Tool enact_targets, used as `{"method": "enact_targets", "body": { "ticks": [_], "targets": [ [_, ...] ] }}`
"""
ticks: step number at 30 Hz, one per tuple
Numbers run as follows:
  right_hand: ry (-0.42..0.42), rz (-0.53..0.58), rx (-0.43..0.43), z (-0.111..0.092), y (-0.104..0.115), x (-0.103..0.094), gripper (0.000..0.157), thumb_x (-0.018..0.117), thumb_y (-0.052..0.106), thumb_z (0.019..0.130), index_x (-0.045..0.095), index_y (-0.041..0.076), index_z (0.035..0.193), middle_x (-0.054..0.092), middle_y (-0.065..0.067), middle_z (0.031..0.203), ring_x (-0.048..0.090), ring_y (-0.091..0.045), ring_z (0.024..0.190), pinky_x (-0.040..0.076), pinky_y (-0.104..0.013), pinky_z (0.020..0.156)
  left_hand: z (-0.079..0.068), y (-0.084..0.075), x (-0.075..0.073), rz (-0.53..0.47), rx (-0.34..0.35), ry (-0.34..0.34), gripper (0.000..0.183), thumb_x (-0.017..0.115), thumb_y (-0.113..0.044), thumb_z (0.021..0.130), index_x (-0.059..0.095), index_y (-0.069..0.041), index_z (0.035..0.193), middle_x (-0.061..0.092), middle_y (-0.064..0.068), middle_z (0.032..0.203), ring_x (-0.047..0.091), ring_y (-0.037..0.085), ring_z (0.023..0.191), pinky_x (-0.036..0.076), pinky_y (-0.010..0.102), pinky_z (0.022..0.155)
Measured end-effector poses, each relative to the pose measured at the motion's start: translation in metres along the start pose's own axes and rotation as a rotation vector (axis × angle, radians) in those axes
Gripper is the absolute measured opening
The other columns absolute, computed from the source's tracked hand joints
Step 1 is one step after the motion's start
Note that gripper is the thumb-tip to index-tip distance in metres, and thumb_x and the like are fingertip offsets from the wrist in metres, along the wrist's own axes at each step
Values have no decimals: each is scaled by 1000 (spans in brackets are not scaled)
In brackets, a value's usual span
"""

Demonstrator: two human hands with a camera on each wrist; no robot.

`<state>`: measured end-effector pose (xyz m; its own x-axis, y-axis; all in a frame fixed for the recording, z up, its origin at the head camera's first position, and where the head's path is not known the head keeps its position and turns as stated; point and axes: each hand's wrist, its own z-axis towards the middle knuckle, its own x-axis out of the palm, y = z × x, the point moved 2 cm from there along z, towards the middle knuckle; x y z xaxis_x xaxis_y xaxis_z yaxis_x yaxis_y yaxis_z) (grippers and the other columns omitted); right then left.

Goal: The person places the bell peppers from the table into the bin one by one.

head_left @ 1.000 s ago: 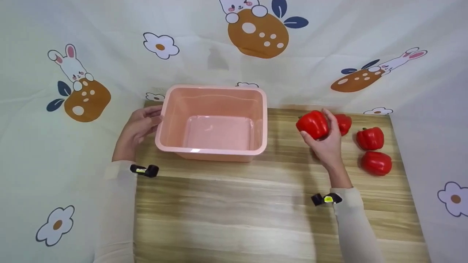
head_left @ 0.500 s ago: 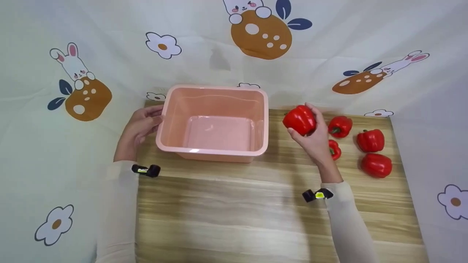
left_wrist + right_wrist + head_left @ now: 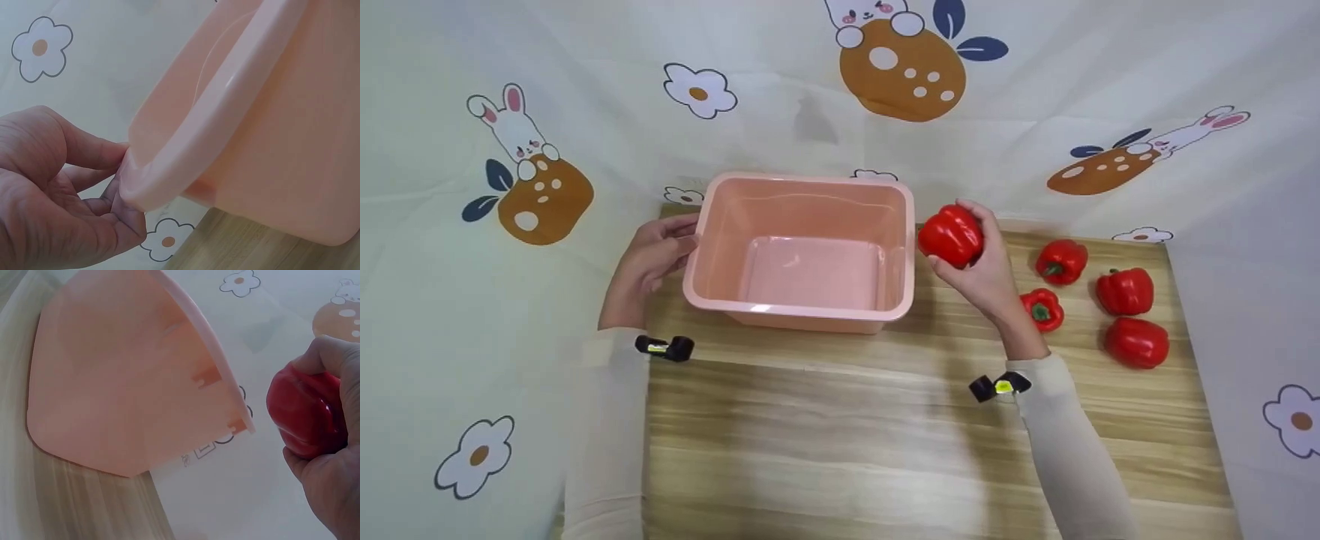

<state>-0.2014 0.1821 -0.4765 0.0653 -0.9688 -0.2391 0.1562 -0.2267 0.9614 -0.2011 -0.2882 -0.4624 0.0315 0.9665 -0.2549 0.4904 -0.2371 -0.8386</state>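
A pink plastic basin (image 3: 810, 311) stands on the wooden table with nothing inside it. My left hand (image 3: 652, 253) pinches its left rim; in the left wrist view the fingers (image 3: 95, 152) meet at the rim's corner. My right hand (image 3: 986, 274) grips a red bell pepper (image 3: 951, 235), thumb on one side and fingers on the other. This pepper is held up just right of the basin's right rim. In the right wrist view the bell pepper (image 3: 304, 410) is apart from the basin (image 3: 112, 382), and part of it is hidden by the hand.
On the right of the wooden table (image 3: 825, 435) lie several more red bell peppers, among them one at the back (image 3: 1062, 262) and one with its green stem end showing (image 3: 1042, 310). Printed cloth (image 3: 780, 135) hangs behind and at both sides.
My right hand has carried the bell pepper leftward to beside the basin, uncovering the peppers behind it. The left hand still pinches the rim in the same place.
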Motion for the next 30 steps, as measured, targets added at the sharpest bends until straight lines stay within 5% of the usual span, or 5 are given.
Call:
{"method": "enact_targets", "body": {
  "ticks": [9, 30],
  "targets": [
    [116, -43, -41, 13, 16, 14, 87, 88, 12, 79, 43, 19, 153, 53, -2, 151, 49, -22, 137, 57, -52, 107, 0, 1, 0, -70, 59, 13, 56, 57, -6, 103, 47, -5, 158, 58, 15, 147, 69, 11, 109, 62, 17, 86],
    [273, -188, -35, 32, 33, 40, 91, 89, 29, 84, 37, 20, 158, 48, -5, 159, 46, -29, 146, 55, -57, 112, -1, 2, 2, -34, 48, -3, 55, 55, -10, 105, 46, -10, 160, 55, 15, 153, 65, 21, 124, 62, 21, 95]
  ]
}}
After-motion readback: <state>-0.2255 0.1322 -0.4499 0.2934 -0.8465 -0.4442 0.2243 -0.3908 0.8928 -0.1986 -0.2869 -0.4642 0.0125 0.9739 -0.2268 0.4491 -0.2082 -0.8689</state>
